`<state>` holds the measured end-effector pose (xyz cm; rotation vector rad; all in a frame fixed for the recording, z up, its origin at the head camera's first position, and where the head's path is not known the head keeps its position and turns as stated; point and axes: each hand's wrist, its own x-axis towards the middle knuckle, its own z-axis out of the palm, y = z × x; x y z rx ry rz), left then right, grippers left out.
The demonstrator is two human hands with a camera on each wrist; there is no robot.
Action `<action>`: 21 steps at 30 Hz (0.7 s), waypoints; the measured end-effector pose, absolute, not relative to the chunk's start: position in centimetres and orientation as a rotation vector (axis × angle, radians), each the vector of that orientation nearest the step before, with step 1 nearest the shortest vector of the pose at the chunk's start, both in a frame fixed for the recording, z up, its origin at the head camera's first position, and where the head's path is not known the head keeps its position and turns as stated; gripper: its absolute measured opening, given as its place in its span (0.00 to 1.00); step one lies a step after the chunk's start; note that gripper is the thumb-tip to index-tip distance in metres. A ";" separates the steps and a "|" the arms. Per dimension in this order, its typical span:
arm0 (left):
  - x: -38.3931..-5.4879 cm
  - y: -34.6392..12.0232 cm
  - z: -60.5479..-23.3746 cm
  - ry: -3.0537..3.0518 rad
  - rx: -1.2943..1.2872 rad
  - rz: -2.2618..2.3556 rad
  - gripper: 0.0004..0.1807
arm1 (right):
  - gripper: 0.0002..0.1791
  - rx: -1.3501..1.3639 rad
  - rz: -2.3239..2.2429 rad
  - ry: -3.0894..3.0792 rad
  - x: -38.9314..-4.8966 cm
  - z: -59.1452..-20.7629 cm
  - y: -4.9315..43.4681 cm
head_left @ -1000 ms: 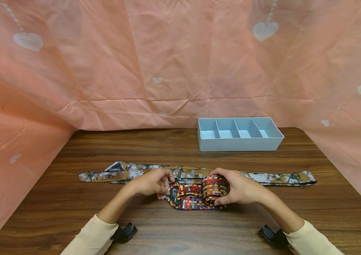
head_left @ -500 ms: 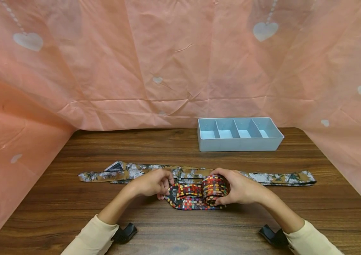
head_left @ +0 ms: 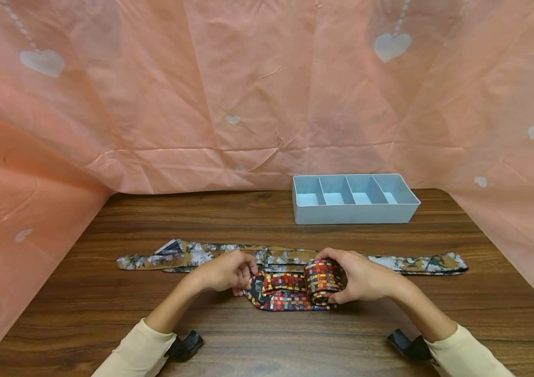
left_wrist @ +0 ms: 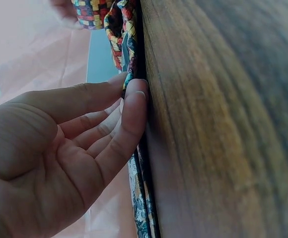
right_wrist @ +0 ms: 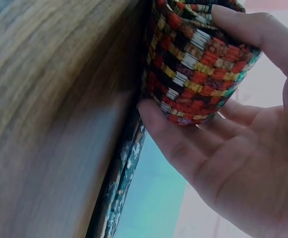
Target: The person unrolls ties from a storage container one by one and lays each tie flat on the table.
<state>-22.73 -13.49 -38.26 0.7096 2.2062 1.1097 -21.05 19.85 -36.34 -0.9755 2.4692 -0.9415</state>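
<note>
A necktie with a red, yellow and black woven pattern (head_left: 287,301) lies on the table, its right part wound into a roll (head_left: 322,281). My right hand (head_left: 363,277) grips that roll, thumb on the near edge and fingers round the far side, as the right wrist view also shows (right_wrist: 198,64). At the tie's flat left end, my left hand (head_left: 229,272) pinches the tip between thumb and forefinger; in the left wrist view the pinched edge (left_wrist: 129,74) stands beside the table. Behind both hands stretches a floral necktie (head_left: 200,254), partly hidden by them.
A pale blue box (head_left: 356,214) with several compartments stands at the back right of the brown wooden table (head_left: 191,214). Pink cloth (head_left: 248,104) with white hearts hangs behind and at both sides.
My right hand and the tie roll have shifted slightly to the right, with a little more of the flat tie showing. My left hand has stayed in place at the tip.
</note>
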 end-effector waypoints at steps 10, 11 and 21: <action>-22.7 -13.5 -38.3 2.204 0.719 1.114 0.09 | 0.39 -1.042 -0.912 2.472 -21.2 -36.0 20.8; -22.7 -13.5 -38.3 2.203 0.720 1.115 0.09 | 0.40 -1.049 -0.904 2.474 -21.2 -36.0 20.9; -22.8 -13.5 -38.4 2.204 0.723 1.107 0.09 | 0.43 -1.056 -0.859 2.473 -21.2 -36.0 21.3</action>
